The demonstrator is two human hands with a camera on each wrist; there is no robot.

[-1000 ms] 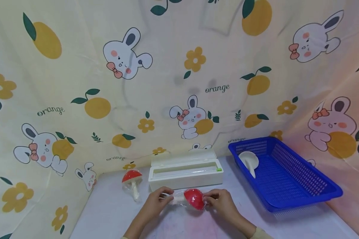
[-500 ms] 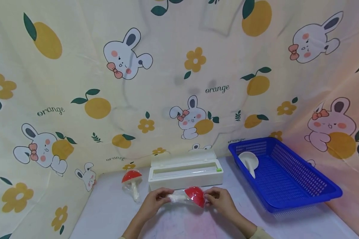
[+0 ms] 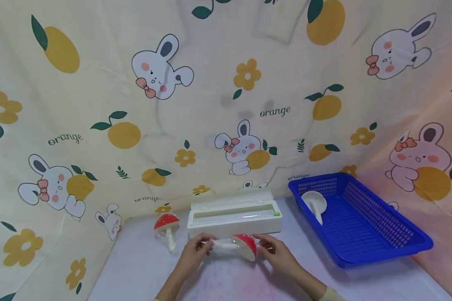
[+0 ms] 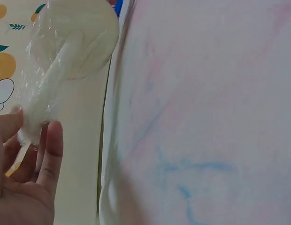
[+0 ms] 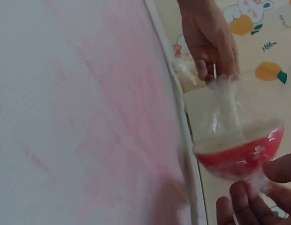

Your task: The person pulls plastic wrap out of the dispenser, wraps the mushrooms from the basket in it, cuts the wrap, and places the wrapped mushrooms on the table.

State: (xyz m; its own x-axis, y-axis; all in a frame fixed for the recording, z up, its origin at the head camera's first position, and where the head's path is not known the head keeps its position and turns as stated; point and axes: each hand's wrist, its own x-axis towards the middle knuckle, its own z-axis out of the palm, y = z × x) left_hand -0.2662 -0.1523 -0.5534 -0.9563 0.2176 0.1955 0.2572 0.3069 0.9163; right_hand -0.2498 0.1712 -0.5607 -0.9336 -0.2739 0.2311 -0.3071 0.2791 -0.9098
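In the left wrist view the left hand [image 4: 23,187] was cut off by the left and bottom edges, so only some fingers [image 4: 50,154] showed, and the toy mushroom [image 4: 65,61] lost the top of its cap to the upper edge. In the right wrist view the right hand [image 5: 258,197] was cropped at the lower right corner, only its fingertips showing beneath the mushroom. In the head view both forearms ran off the bottom edge. The roll inside the wrap box [image 3: 234,217], behind the mushroom, was too small to make out.
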